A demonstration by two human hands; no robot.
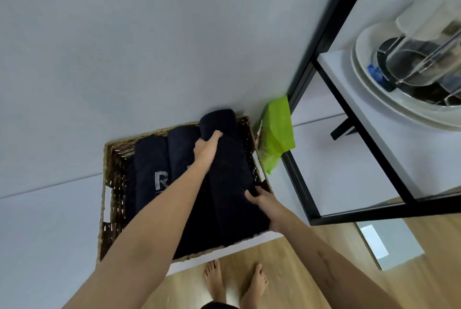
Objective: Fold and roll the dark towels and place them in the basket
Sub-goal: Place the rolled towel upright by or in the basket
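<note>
From the head view, the wicker basket [106,184] sits on a pale ledge against the grey wall, and everything here is best placed by reference to it. Inside it lie rolled dark towels side by side, running from the near rim to the wall-side rim: a lettered towel [151,171] toward the basket's left side with a pale "R" showing, a middle towel [180,144] next to it, and on the basket's right side the towel being placed [229,174], whose far end rides up above the wall-side rim. The left hand [207,146] curls its fingers over that raised far end, gripping the roll, while the right hand [264,205] holds the near end at the basket's right rim, fingers wrapped against the cloth. Holding both ends looks like the way to keep the roll from springing open while it is worked into the last gap; I judge the roll is not yet seated, since its far end stands higher than its neighbours. The rolls are packed parallel, probably so that each braces the next. The next move likely calls for pushing the raised end down below the rim; the risk is that the roll loosens or drags the middle towel askew. Just right of the basket a green bag [277,131] leans by the black frame of a shelf unit [299,184], which carries white plates [374,89]. Below the basket, bare feet [214,281] stand on the wooden floor [287,271].
</note>
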